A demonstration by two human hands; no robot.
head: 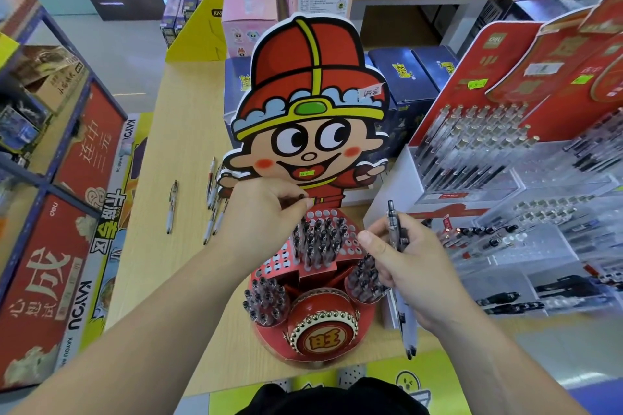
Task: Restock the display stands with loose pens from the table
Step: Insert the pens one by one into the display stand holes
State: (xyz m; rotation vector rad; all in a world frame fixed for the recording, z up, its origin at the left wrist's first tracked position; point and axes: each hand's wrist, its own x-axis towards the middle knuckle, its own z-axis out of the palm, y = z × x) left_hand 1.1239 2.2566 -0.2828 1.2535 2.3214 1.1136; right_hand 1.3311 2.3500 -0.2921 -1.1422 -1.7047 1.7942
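restock status, going left to right: well off to the left of the left grip (266,216) there's one loose pen (172,205) lying on its own on the table (188,131). A small scatter of white pens (214,212) sits just beside that grip's outer edge, so there's stock left to pick up

the left grip is closed down to a pinch, thumb and fingertips nipping what looks like the dark top of a pen (302,199). It's tiny, so can't swear to it. It's right over the back row of holes on the cartoon display stand (332,335). Just below that grip, the middle tier (320,239) has a clump of dark-capped pens standing in the centre, but empty holes (278,261) show on its left side, along the back and on the right too. Lower down are two round cups, one below the left grip (266,301) and one tucked against the right grip (362,276), and both look packed

the right grip (408,263) is curled round a bundle of pens (404,323): a clear one pokes up above the fingers and white ones hang below the palm. Further right of it, the clear acrylic stands (505,178) look mostly stocked, though it's blurry

i'd call this stand roughly halfway: cups done, middle tier part filled, and the pens in hand and on the table yet to go in
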